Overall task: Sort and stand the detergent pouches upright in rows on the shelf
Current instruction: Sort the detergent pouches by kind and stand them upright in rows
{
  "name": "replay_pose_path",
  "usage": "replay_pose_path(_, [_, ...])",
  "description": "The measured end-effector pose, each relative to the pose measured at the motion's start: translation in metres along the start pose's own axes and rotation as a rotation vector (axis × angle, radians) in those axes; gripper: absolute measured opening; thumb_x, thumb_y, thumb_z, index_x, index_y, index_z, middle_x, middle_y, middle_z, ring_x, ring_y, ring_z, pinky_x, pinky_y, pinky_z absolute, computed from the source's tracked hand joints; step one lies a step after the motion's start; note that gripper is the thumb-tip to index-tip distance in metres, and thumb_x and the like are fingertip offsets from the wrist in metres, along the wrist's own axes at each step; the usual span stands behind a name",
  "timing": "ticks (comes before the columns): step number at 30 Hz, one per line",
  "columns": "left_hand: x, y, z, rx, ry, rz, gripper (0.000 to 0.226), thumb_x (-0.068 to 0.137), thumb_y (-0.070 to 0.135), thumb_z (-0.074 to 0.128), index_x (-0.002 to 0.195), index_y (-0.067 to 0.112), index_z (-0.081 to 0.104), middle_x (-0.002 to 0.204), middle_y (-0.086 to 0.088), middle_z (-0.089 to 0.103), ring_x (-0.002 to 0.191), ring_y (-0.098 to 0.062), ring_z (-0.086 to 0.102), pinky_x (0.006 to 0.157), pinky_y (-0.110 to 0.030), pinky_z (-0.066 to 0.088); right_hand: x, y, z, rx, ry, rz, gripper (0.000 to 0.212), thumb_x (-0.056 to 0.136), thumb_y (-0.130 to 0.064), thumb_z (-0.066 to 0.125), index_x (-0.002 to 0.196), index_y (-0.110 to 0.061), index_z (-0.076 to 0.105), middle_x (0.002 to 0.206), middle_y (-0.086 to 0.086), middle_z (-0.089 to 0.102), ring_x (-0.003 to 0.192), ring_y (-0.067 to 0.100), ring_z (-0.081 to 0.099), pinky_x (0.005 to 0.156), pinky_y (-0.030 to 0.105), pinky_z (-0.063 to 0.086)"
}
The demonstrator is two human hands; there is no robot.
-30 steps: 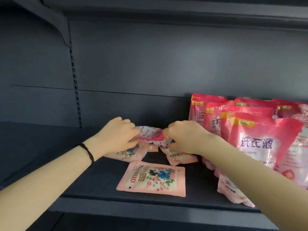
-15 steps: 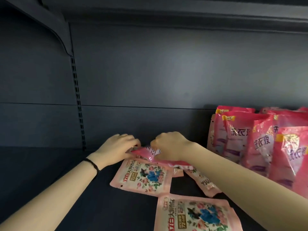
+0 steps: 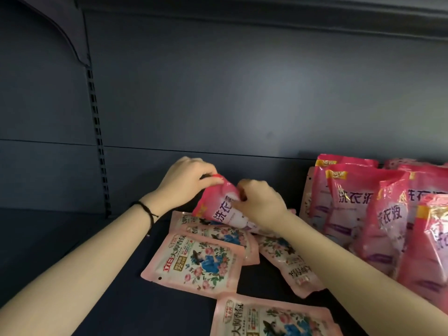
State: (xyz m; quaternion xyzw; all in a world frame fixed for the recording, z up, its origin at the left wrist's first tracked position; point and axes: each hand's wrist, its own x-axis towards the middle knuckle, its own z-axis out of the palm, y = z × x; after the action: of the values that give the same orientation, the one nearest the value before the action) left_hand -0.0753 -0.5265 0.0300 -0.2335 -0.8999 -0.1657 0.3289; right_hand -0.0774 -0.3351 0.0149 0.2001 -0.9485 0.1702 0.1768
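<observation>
A bright pink pouch [image 3: 219, 205] is tilted up off the shelf, held by both hands. My left hand [image 3: 184, 180] pinches its top corner; my right hand [image 3: 260, 202] grips its right side. Under and around it lie several pale pink floral pouches flat on the shelf: one [image 3: 196, 263] at the centre, one [image 3: 274, 318] at the front, one [image 3: 291, 265] partly under my right forearm. Several bright pink pouches [image 3: 378, 214] stand upright in rows on the right.
The dark shelf board [image 3: 60, 238] stretches to the left. A slotted upright strip [image 3: 97, 132] runs down the dark back panel [image 3: 218, 93]. An upper shelf bracket [image 3: 70, 27] hangs at the top left.
The bright pink pouch has been lifted from lying flat to tilted up between both hands. The view has moved closer, so more floral pouches show below.
</observation>
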Motion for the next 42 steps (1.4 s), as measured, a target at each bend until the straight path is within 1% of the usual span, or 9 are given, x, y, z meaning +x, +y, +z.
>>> replay_pose_path(6, [0.021,0.012,0.020,-0.258,0.164,-0.087,0.030,0.082,0.046,0.067,0.102,0.023,0.069,0.091,0.017,0.062,0.090,-0.004,0.058,0.080,-0.023,0.044,0.022,0.037,-0.005,0.433,0.196,0.231,0.018,0.080,-0.017,0.071,0.068,-0.006,0.064,0.065,0.002,0.062,0.060,0.013,0.054,0.059,0.027,0.044])
replay_pose_path(9, [0.015,0.010,0.042,-0.566,0.248,-0.283,0.042,0.082,0.038,0.071,0.119,0.024,0.058,0.108,0.014,0.062,0.098,0.003,0.056,0.081,-0.007,0.041,0.038,0.057,-0.005,0.803,0.359,0.385,0.019,0.081,-0.009,0.067,0.077,0.008,0.059,0.070,0.008,0.056,0.067,0.017,0.050,0.064,0.030,0.042])
replay_pose_path(12, [0.015,0.014,0.068,-0.708,0.097,-0.439,0.044,0.087,0.034,0.067,0.126,0.019,0.055,0.117,0.008,0.061,0.101,-0.001,0.058,0.079,-0.012,0.043,0.043,0.065,0.001,1.104,0.465,0.491,0.014,0.084,-0.005,0.064,0.075,-0.006,0.053,0.082,0.013,0.055,0.076,0.023,0.052,0.071,0.041,0.047])
replay_pose_path(19, [0.016,0.031,0.108,-0.832,-0.088,-0.448,0.027,0.102,0.033,0.040,0.114,0.015,0.056,0.110,-0.001,0.066,0.097,-0.010,0.065,0.082,-0.031,0.057,0.039,0.074,0.031,1.192,0.494,0.609,0.016,0.089,-0.012,0.063,0.077,-0.016,0.053,0.084,0.007,0.063,0.073,0.021,0.061,0.069,0.035,0.054])
replay_pose_path(22, [0.019,0.034,0.111,-0.774,-0.015,-0.462,0.028,0.103,0.027,0.039,0.103,0.005,0.054,0.100,-0.011,0.066,0.090,-0.020,0.064,0.082,-0.044,0.054,0.036,0.082,0.030,1.246,0.363,0.554,0.012,0.089,-0.024,0.066,0.094,-0.016,0.059,0.094,0.005,0.069,0.080,0.019,0.068,0.064,0.030,0.054])
replay_pose_path(26, [0.016,0.036,0.110,-0.740,-0.004,-0.446,0.031,0.103,0.029,0.037,0.100,0.002,0.053,0.096,-0.014,0.066,0.088,-0.026,0.066,0.079,-0.047,0.055,0.031,0.080,0.029,1.148,0.156,0.547,0.035,0.086,-0.043,0.067,0.106,-0.014,0.067,0.098,0.005,0.074,0.089,0.022,0.071,0.082,0.039,0.057])
replay_pose_path(34, [-0.003,0.029,0.097,-0.706,-0.005,-0.345,0.027,0.103,0.029,0.036,0.107,0.012,0.056,0.096,0.000,0.068,0.086,-0.007,0.066,0.072,-0.028,0.056,0.015,0.069,0.026,1.165,0.095,0.500,0.032,0.087,-0.042,0.066,0.103,-0.014,0.068,0.098,0.005,0.075,0.088,0.021,0.072,0.084,0.039,0.057])
replay_pose_path(38, [-0.009,0.032,0.095,-0.856,-0.010,-0.371,0.020,0.103,0.029,0.036,0.105,0.037,0.054,0.100,0.015,0.066,0.087,0.012,0.063,0.067,-0.010,0.051,0.012,0.067,0.013,1.276,0.092,0.498,0.038,0.086,-0.050,0.062,0.102,-0.015,0.068,0.096,0.003,0.076,0.090,0.018,0.072,0.081,0.035,0.055])
replay_pose_path(42, [-0.002,0.041,0.099,-0.996,-0.002,-0.447,0.024,0.104,0.028,0.034,0.107,0.040,0.054,0.113,0.007,0.065,0.106,-0.006,0.062,0.092,-0.033,0.053,0.020,0.065,0.003,1.464,0.133,0.505,0.037,0.087,-0.044,0.064,0.101,-0.009,0.067,0.095,0.007,0.075,0.086,0.020,0.072,0.077,0.035,0.057])
